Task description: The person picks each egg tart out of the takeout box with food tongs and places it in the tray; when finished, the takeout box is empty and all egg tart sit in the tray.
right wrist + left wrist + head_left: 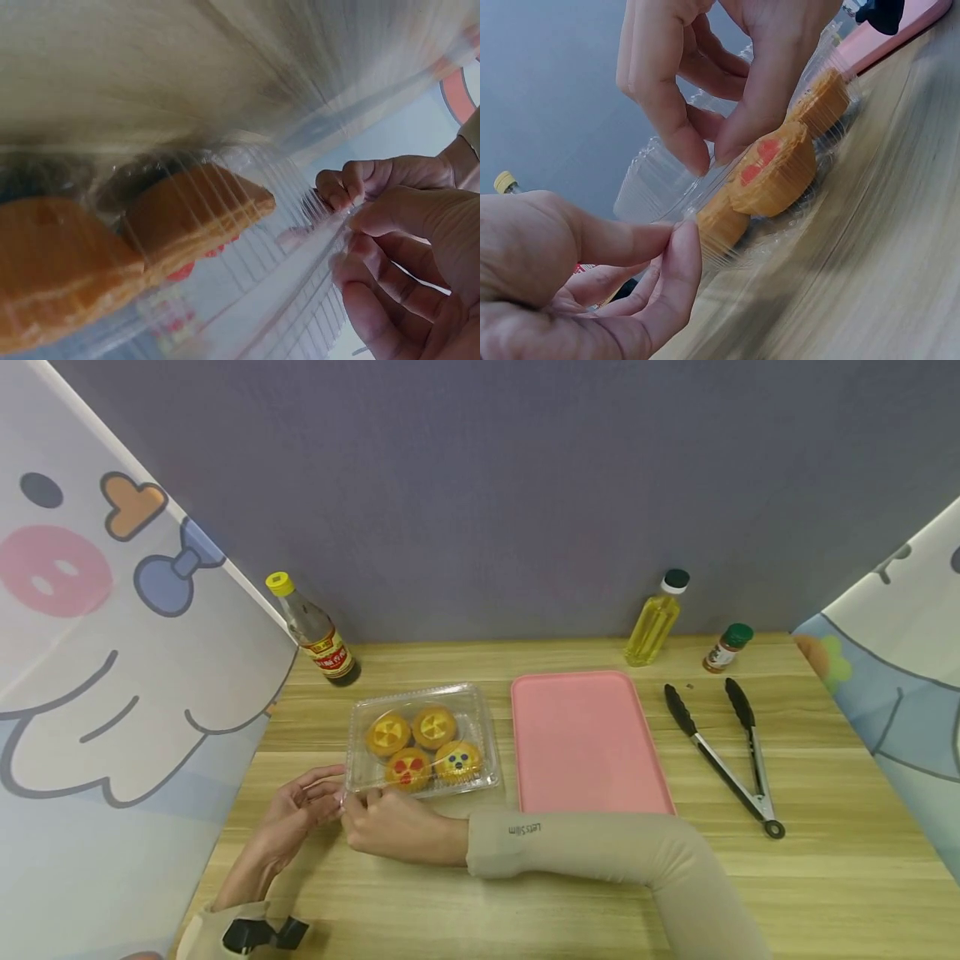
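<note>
A clear plastic clamshell box [486, 735] lies slightly askew on the table, with several small round cakes [388, 734] inside. Two cakes have yellow tops, one has red spots, and one has blue spots. At the box's near left corner, my left hand [296, 810] pinches the rim between thumb and index finger, as the left wrist view shows. Right beside it, my right hand [397, 827] reaches across from the right and pinches the edge of the same box with thumb and forefinger. In the right wrist view both hands' fingertips meet close together at the corner.
To the right of the box lies a pink tray [588, 743]. Spread metal tongs [731, 777] with black tips rest beyond it. At the back stand a dark sauce bottle [322, 643], an oil bottle [654, 627] and a green-capped spice jar [726, 650]. A grey wall [487, 510] rises behind.
</note>
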Motion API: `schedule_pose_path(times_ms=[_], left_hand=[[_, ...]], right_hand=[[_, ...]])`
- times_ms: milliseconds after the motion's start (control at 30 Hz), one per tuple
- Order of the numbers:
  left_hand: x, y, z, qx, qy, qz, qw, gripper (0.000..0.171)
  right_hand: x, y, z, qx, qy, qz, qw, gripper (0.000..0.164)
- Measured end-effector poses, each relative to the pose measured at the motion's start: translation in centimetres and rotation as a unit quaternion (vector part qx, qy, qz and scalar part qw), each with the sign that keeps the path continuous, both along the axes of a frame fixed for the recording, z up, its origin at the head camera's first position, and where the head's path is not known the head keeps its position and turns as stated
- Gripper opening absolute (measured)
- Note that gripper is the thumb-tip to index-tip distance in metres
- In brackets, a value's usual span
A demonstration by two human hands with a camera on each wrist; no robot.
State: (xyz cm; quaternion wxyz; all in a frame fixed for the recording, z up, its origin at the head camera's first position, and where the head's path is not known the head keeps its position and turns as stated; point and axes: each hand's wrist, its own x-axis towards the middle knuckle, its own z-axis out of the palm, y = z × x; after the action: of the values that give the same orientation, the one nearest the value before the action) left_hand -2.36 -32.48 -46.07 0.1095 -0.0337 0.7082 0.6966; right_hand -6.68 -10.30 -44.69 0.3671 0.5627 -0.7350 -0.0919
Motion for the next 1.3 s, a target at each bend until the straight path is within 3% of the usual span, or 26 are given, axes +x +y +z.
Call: schedule_pose_path(times_ms=[300, 467, 700, 967, 1133, 1300], left_hand=[[0.1, -0.1, 0.1, 0.008, -0.004, -0.005, 0.9999, 0.041], [0.0, -0.3, 0.0, 0.018, 0.013, -0.022, 0.9995, 0.043], [0.0, -0.3, -0.2, 0.030, 0.010, -0.036, 0.9989, 0.061], [0.1, 0.1, -0.1, 0.029, 0.010, -0.039, 0.9988, 0.060], [0.3, 0.2, 0.0, 0.011, -0.002, -0.035, 0.9993, 0.048], [0.5, -0.1, -0.1, 0.019, 0.003, -0.060, 0.9980, 0.054]], right_hand=[[-0.1, -0.2, -0.4, -0.015, 0.011, 0.009, 1.000, 0.040], [-0.2, -0.4, -0.6, -0.032, 0.013, 0.014, 0.999, 0.042], [-0.2, -0.6, -0.9, -0.019, 0.023, 0.014, 0.999, 0.042], [-0.1, -0.9, -1.3, -0.023, 0.027, 0.019, 0.999, 0.042], [-0.1, -0.9, -1.1, -0.008, 0.043, 0.023, 0.999, 0.043], [-0.2, -0.8, -1.0, 0.011, 0.061, 0.033, 0.998, 0.044]])
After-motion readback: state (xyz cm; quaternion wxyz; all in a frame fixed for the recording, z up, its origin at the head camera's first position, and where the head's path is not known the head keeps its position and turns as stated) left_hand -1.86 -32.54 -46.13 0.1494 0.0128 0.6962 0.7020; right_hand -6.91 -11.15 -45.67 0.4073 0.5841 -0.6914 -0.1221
